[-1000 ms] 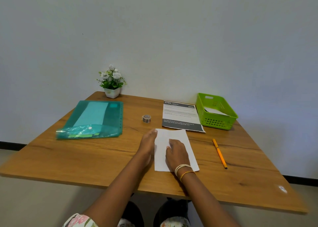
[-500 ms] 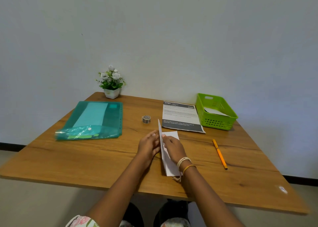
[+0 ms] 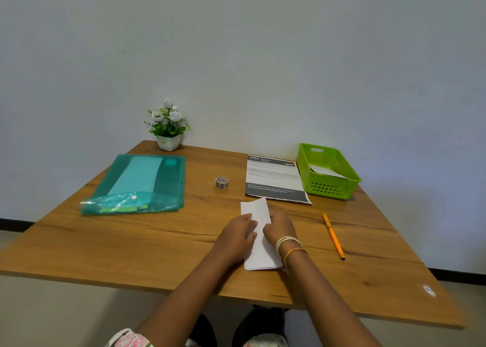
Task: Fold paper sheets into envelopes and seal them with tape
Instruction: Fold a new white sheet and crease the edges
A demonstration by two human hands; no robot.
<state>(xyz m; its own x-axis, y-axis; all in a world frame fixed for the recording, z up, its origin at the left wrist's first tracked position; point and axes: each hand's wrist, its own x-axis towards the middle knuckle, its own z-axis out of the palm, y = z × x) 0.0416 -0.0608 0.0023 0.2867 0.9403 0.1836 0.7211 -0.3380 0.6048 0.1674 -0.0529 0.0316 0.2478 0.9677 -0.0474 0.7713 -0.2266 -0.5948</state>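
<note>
Folded white paper sheet (image 3: 259, 237) lies flat at near-centre of wooden table (image 3: 131, 246). Left hand (image 3: 238, 235) and right hand (image 3: 280, 228) press it, fingers spread. Judged light, limp, creasable; grip by edges.

From my feed I see a plain pale wall (image 3: 236, 57) filling the upper half of the view, evenly lit and slightly bluish toward the right. A wooden worktop (image 3: 131, 241) with warm brown grain and a few dark knots stands pushed up to it. A dark skirting strip (image 3: 13, 224) runs along the foot of the wall on both sides. Below the near edge I can make out a light, beige-grey floor (image 3: 65, 315).
</note>
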